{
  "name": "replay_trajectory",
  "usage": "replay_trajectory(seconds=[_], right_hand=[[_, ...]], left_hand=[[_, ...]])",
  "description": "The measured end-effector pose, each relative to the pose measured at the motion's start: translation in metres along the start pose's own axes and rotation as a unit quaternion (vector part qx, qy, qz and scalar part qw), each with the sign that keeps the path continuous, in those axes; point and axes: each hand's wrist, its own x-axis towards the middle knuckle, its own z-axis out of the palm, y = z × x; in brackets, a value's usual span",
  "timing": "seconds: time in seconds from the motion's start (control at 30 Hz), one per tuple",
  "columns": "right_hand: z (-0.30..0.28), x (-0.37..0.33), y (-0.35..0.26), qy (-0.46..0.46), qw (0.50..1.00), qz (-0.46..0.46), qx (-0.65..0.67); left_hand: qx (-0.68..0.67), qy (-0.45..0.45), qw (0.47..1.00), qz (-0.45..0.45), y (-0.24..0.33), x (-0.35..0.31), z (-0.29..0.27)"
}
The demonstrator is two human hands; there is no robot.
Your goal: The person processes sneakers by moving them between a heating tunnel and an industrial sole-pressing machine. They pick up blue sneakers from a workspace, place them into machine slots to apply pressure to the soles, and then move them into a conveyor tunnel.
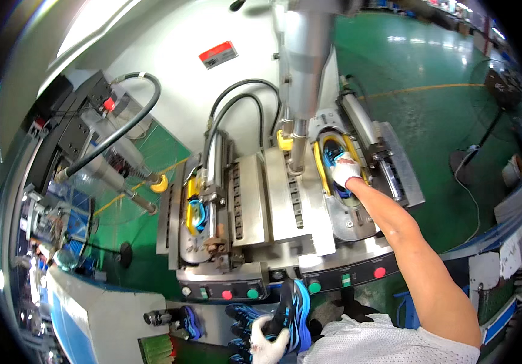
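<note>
Red rectangular label [218, 54] on white wall; gloved grips clutching blue shoes.

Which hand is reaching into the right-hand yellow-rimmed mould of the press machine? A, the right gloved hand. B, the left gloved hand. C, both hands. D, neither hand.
A: the right hand, in a white glove, rests on the blue shoe in the right-hand yellow-rimmed mould, while the left hand holds a blue-and-black shoe down below the control panel.

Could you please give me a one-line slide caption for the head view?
Gloved right hand presses a blue shoe in the press machine; gloved left hand grips another blue-black shoe.
</note>
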Motion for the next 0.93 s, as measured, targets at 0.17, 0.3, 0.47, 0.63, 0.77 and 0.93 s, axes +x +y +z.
replay_trajectory(seconds=[0.17,0.3,0.47,0.63,0.77,0.93], right_hand=[[0.042,0.004,-0.028,-0.009,0.994,-0.008,0.11],[0.035,0.033,0.026,-0.004,1.0,0.015,0.023],[0.019,-0.016,0.032,0.02,0.976,-0.064,0.205],[0.005,-0.301,-0.124,0.103,0.905,-0.36,0.203],[0.106,-0.375,-0.122,-0.077,0.878,-0.398,-0.254],[0.127,-0.393,-0.153,-0.056,0.864,-0.491,-0.099]], left_hand=[[0.036,0.239,0.901,-0.36,-0.065,-0.145,-0.015],[0.017,0.387,0.808,-0.444,-0.081,-0.179,-0.025],[0.024,0.483,0.731,-0.481,-0.131,-0.24,-0.042],[-0.051,0.545,0.671,-0.5,-0.166,-0.298,-0.057],[-0.044,0.542,0.682,-0.488,-0.21,-0.333,-0.083],[-0.032,0.52,0.683,-0.513,-0.263,-0.391,-0.107]])
